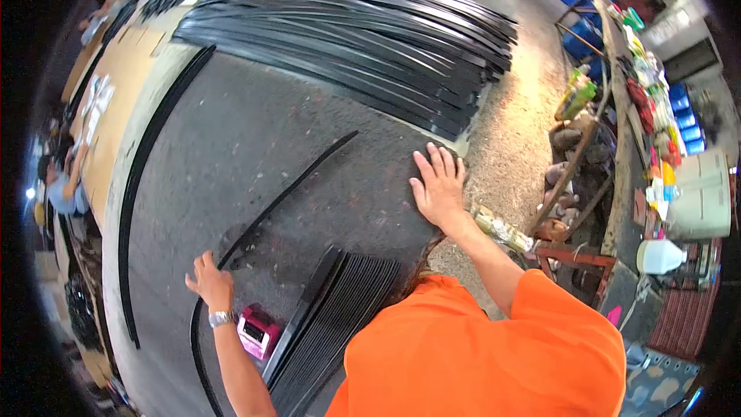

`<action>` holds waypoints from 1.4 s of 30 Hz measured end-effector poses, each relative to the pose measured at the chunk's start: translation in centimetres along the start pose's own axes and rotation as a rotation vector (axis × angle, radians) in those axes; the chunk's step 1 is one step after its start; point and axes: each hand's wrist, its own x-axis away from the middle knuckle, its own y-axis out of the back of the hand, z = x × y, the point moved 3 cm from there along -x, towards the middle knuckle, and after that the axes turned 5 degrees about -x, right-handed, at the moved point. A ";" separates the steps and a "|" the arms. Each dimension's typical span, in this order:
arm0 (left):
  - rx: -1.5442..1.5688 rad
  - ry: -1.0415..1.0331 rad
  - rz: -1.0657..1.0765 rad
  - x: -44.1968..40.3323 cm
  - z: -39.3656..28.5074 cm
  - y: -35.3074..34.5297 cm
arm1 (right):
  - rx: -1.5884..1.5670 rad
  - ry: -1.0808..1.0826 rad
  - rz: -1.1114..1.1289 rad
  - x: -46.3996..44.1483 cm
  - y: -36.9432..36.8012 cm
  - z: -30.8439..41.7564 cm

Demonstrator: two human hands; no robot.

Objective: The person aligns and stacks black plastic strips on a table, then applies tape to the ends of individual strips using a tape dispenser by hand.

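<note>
My left hand [211, 286], with a metal watch at the wrist, is over a thin black strip [282, 199] on the dark tabletop [309, 112]. Its fingers look spread, and the strip passes beneath it; any contact is hard to make out. My right hand [440, 187] lies palm down with fingers apart near the table's right edge, holding nothing. Between my left forearm and a stack of narrow black strips [340, 332] sits a pink object with a dark face [257, 332]. The stack lies close to my body, partly hidden by my orange shirt.
A wide pile of long black strips [347, 38] covers the far side. Another dark strip bundle [143, 170] curves along the left. A cluttered bench [617, 123] with a white jug [660, 256] stands right. Another person [65, 185] is at far left.
</note>
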 end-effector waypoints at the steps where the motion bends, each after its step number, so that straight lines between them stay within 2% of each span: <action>1: 0.024 -0.001 -0.075 0.5 -0.8 1.1 | -0.018 0.000 -0.004 0.0 0.2 0.1; 4: 0.139 -0.017 -0.190 2.5 -3.2 4.1 | -0.037 -0.020 -0.010 0.1 0.5 0.1; 6: 0.313 -0.041 -0.125 4.5 -5.1 4.9 | -0.064 -0.021 -0.027 0.2 0.6 0.1; 7: 0.415 -0.056 -0.159 5.7 -6.6 5.6 | -0.067 -0.025 -0.023 0.2 0.8 0.2; 8: 0.523 -0.046 -0.064 6.8 -7.6 5.6 | -0.075 -0.026 -0.027 0.1 0.9 0.1; 11: 0.695 -0.122 -0.087 9.8 -11.4 6.8 | -0.081 -0.020 -0.028 0.2 1.0 0.1; 15: 0.872 0.006 -0.038 12.6 -14.0 3.9 | -0.083 -0.031 -0.017 0.3 0.9 0.0; 17: 0.901 0.043 -0.046 13.3 -14.9 2.8 | -0.093 -0.031 -0.019 0.4 0.9 -0.1; 20: 0.765 -0.027 -0.167 14.0 -16.3 3.3 | -0.102 -0.034 -0.034 0.3 1.1 0.0; 31: 0.723 -0.002 -0.108 14.2 -16.1 2.5 | -0.093 -0.031 -0.050 0.5 0.9 0.0; 42: 0.724 -0.029 -0.175 14.3 -16.1 2.8 | -0.095 -0.025 -0.055 0.5 1.1 0.1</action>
